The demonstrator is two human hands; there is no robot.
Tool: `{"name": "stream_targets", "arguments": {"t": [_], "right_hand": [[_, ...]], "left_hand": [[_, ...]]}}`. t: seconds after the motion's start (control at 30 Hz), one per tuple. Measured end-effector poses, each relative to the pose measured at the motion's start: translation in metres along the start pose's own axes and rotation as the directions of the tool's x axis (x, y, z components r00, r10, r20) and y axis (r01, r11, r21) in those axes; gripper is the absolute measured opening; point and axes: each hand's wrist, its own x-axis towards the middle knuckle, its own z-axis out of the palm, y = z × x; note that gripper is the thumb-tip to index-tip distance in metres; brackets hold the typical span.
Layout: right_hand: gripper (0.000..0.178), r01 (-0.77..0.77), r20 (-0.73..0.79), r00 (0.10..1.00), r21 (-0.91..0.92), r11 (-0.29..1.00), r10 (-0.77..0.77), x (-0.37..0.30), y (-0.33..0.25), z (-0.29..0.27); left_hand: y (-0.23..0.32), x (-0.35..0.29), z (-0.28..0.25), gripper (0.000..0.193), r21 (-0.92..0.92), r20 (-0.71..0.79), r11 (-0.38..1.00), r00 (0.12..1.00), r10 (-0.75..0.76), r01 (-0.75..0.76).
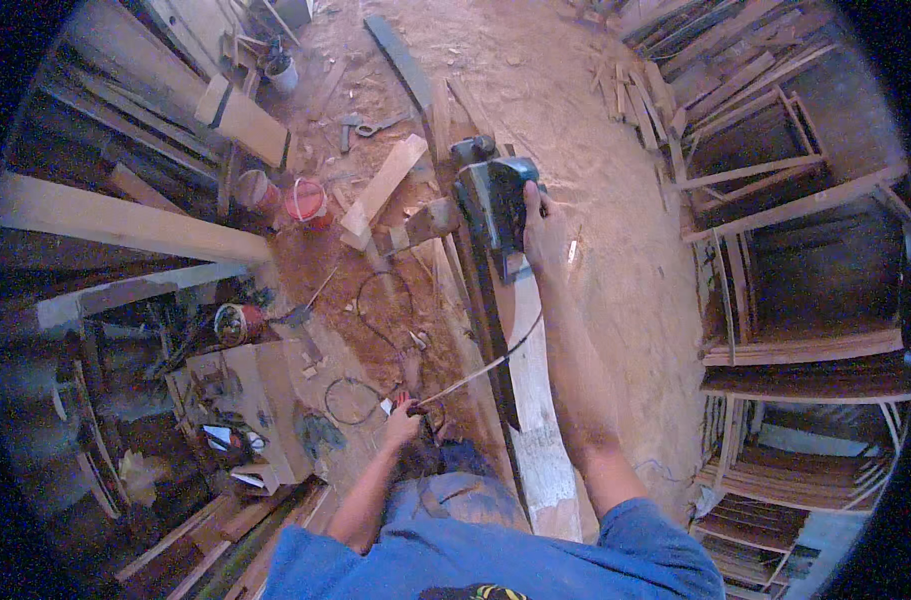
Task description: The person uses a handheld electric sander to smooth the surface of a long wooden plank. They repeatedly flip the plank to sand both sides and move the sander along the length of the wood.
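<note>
My right hand (541, 228) is closed around the handle of a teal and black electric hand planer (489, 208). The planer sits on a long pale wooden board (537, 375), which runs away from my body. A dark cord (523, 340) curves back across the board toward my left side. Down by my waist, my left hand (403, 426) is closed near the end of this cord, beside something small and red. What exactly its fingers hold is too small to make out.
Wood shavings cover the floor (605, 330). Left of the board lie a short offcut (385, 190), a hammer (349, 132) and a red bucket (306, 200). Stacked timber (135, 220) lines the left side. Wooden frames and racks (795, 350) stand along the right.
</note>
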Motion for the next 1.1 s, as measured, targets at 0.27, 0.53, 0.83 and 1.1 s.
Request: {"name": "stream_targets", "arguments": {"t": [0.27,0.53,0.83,1.1], "right_hand": [[0.061,0.086,-0.079,0.993,-0.011,0.996,-0.086,0.103,-0.022,0.057],[0.046,0.118,-0.065,0.990,-0.090,0.989,-0.124,0.036,-0.029,0.032],[0.054,-0.303,0.038,0.953,0.028,0.953,0.302,-0.204,0.076,-0.090],[0.055,-0.253,-0.002,0.967,-0.037,0.967,0.253,-0.119,0.038,-0.058]], "left_hand": [[0.033,0.045,-0.002,0.049,-0.043,0.058,0.998,0.997,0.050,-0.047],[-0.037,0.106,-0.014,0.043,-0.125,0.040,0.992,0.999,-0.021,0.026],[0.020,0.095,-0.058,0.038,0.084,0.187,0.996,0.981,-0.052,0.036],[0.049,0.102,-0.057,0.037,0.083,0.221,0.996,0.974,-0.058,0.040]]}}
